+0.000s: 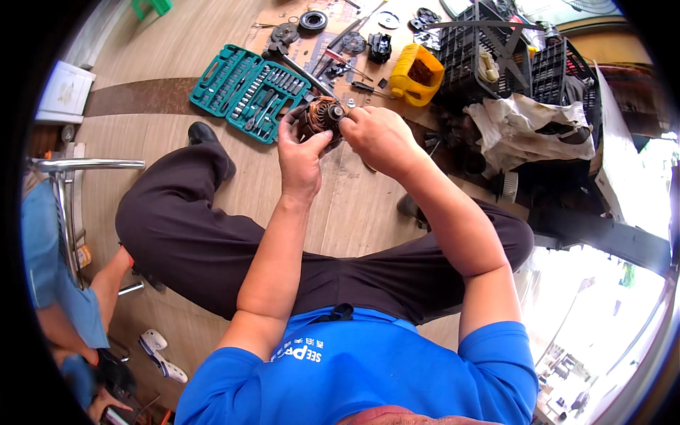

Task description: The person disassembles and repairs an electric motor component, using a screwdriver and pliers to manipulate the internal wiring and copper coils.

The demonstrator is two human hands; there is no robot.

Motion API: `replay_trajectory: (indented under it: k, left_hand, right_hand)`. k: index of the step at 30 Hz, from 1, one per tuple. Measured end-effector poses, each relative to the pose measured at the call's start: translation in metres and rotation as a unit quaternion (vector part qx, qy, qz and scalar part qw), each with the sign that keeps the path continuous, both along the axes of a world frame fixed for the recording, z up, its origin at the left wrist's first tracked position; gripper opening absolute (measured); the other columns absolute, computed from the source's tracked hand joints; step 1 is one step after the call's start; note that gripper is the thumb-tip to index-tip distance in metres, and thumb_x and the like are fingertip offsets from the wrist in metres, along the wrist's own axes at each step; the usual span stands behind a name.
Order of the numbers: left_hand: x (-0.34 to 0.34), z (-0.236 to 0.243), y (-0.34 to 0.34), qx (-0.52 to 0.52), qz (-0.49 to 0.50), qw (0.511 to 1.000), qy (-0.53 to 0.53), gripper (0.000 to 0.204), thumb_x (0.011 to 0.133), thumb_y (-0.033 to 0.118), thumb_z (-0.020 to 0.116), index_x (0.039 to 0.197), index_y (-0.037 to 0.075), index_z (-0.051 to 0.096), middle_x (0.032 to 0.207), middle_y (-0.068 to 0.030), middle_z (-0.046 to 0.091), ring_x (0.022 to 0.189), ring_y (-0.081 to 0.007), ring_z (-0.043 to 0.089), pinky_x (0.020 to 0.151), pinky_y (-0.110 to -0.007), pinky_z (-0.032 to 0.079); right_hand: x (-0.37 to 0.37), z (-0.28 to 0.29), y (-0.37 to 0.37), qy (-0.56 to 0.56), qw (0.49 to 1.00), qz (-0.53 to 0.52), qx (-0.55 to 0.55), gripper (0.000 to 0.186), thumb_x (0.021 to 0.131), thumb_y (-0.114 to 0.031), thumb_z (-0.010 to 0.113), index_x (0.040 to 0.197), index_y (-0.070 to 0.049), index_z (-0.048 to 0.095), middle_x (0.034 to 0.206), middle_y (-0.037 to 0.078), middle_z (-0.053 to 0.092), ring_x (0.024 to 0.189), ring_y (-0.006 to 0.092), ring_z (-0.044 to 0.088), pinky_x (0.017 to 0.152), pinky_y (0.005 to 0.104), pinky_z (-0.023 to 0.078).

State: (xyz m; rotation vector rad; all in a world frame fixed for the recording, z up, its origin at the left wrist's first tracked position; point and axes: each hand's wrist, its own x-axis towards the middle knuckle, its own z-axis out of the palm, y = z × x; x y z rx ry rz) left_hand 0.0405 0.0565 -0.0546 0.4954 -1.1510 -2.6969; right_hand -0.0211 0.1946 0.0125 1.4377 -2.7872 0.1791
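Observation:
My left hand [302, 161] is wrapped round a copper-wound motor part [324, 113], thumb along its near side. Fins or windings ring its face, and a metal shaft end with a collar points right. At that shaft end my right hand [379, 138] is closed, its fingertips pinched together. What lies between those fingertips, if anything, is hidden by the hand. Just left of the motor part lies an opened green socket set case [249, 91] on the floor, filled with sockets and a ratchet.
Beyond my hands, loose machine parts, a black ring [313, 21] and screwdrivers lie on cardboard. A cut yellow jug [416, 74] stands to the right, beside black crates [476, 53] and a stained cloth [528, 131]. At left, another person sits near a metal-framed chair [92, 164].

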Motion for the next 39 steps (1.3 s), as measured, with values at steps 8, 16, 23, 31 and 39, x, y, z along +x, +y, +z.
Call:
replay_trajectory:
  k: [8,16,23,31,39]
  left_hand:
    - [0.001,0.010,-0.002,0.161,-0.066,0.985,-0.020,0.038,0.082,-0.004,0.053,0.120,0.001,0.051,0.107,-0.0133,0.065,0.091,-0.0266,0.068,0.078,-0.041,0.059]
    - [0.001,-0.008,-0.012,0.286,-0.131,0.948,-0.039,0.036,0.091,0.017,0.049,0.122,0.002,0.058,0.117,-0.0151,0.066,0.107,-0.0308,0.064,0.096,-0.049,0.050]
    - [0.000,-0.011,-0.003,0.330,-0.161,0.927,-0.074,0.041,0.095,0.029,0.041,0.123,0.006,0.060,0.118,-0.0133,0.066,0.110,-0.0296,0.063,0.093,-0.047,0.051]
    - [0.001,-0.027,-0.011,0.340,-0.180,0.918,-0.094,0.049,0.094,0.040,0.036,0.118,0.006,0.061,0.098,-0.0154,0.066,0.073,-0.0246,0.062,0.063,-0.035,0.051]
    - [0.004,-0.030,-0.015,0.418,-0.244,0.874,-0.048,0.055,0.094,0.044,0.033,0.125,0.004,0.054,0.103,-0.0196,0.059,0.070,-0.0220,0.051,0.058,-0.031,0.042]
  right_hand:
    - [0.006,-0.007,0.034,-0.025,0.983,-0.108,-0.149,0.012,0.088,-0.015,0.057,0.085,-0.004,0.055,0.081,0.015,0.057,0.075,0.0345,0.062,0.068,0.0440,0.052]
    - [0.020,-0.027,0.047,-0.342,0.811,-0.233,-0.414,0.012,0.096,-0.010,0.056,0.099,0.002,0.060,0.082,0.006,0.066,0.072,0.0109,0.060,0.065,0.0266,0.049]
    - [0.013,-0.036,0.046,-0.481,0.666,-0.199,-0.534,0.015,0.099,-0.011,0.053,0.103,0.002,0.060,0.089,0.002,0.065,0.078,0.0082,0.062,0.073,0.0244,0.053]
    - [0.015,-0.017,0.042,-0.497,0.648,-0.186,-0.546,0.011,0.094,-0.008,0.062,0.098,0.002,0.063,0.081,0.002,0.064,0.071,0.0081,0.060,0.065,0.0246,0.052]
    - [0.012,-0.008,0.055,-0.544,0.641,-0.121,-0.528,0.011,0.092,-0.006,0.065,0.097,0.003,0.062,0.080,0.003,0.064,0.071,0.0093,0.061,0.066,0.0250,0.052]
